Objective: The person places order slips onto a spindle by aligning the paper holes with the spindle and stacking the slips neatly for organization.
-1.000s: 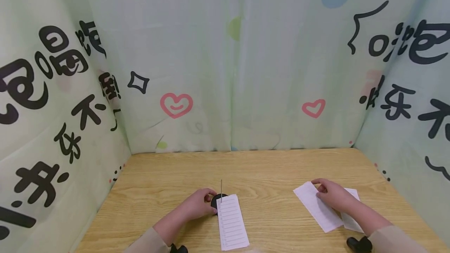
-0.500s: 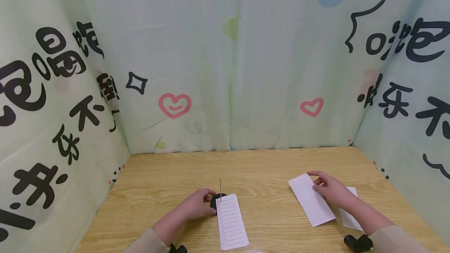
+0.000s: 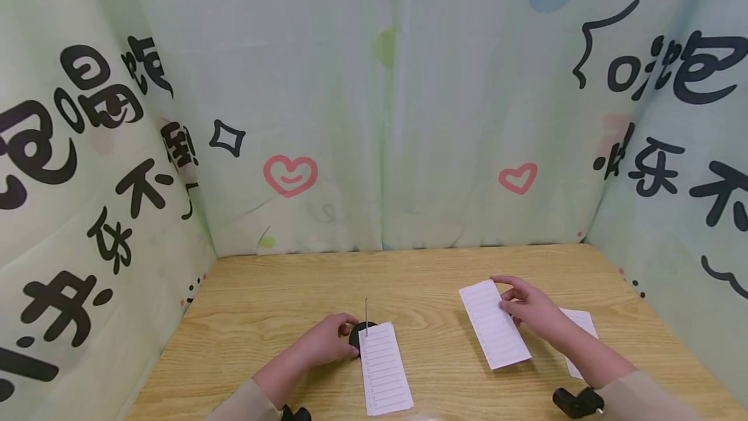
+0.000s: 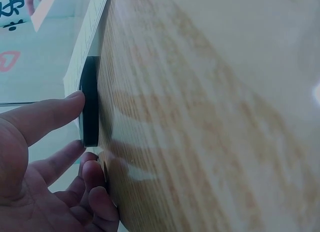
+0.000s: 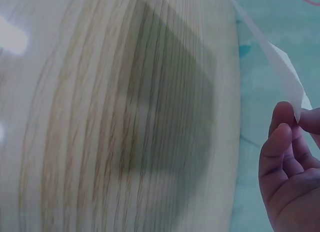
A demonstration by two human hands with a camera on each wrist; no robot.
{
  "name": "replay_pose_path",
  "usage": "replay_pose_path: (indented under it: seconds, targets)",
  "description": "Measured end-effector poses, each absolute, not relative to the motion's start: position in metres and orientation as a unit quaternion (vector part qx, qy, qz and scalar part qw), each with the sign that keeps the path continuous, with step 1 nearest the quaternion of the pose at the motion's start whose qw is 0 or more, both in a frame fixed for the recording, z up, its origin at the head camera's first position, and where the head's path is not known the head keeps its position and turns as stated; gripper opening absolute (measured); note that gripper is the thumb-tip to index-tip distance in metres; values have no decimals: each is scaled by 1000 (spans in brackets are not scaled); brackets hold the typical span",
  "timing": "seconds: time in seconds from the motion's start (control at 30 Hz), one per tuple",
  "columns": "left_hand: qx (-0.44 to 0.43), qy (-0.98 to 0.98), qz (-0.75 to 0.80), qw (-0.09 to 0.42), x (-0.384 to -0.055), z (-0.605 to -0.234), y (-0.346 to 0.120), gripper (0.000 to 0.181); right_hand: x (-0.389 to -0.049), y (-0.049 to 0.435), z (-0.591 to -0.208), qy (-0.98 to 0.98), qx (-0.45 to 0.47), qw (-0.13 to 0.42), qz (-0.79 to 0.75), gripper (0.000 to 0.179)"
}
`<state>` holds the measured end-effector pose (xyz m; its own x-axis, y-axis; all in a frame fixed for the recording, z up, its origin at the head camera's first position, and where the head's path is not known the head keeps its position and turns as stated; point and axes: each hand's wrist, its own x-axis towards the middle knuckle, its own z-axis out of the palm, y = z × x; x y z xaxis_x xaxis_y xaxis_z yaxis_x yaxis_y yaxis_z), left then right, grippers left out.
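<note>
A bill spike with a round black base [image 3: 354,338] and a thin upright needle [image 3: 366,314] stands on the table. Lined paper slips [image 3: 387,372] are threaded on the needle near their top end and lie toward the front. My left hand [image 3: 331,341] pinches the base's edge between thumb and finger, and the left wrist view shows the base [image 4: 90,101] flat on the wood. Raised above the table, my right hand [image 3: 533,307] pinches a lined paper slip [image 3: 493,325] by its upper right edge. In the right wrist view the slip [image 5: 285,66] is seen nearly edge-on.
More white paper [image 3: 581,325] lies on the wooden table [image 3: 432,291] at the right, partly hidden by my right forearm. Printed curtains [image 3: 444,115] enclose the table at the back and both sides.
My right hand has lifted the slip and carried it left, away from the paper left on the table; its lined face now shows. My left hand stays at the spike's base.
</note>
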<state>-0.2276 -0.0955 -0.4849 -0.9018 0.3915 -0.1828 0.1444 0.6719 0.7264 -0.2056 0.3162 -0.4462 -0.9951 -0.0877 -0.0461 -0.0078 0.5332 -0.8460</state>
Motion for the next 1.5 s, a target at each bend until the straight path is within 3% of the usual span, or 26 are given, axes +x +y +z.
replay_pose_path:
  seconds: [1.07, 1.5]
  targets:
    - [142, 897, 382, 171, -227, -485, -95, 51, -214, 203, -427, 771, -120, 87, -620, 55]
    - [160, 860, 458, 156, -221, -480, -103, 54, -214, 174, -432, 755, -131, 99, -635, 55]
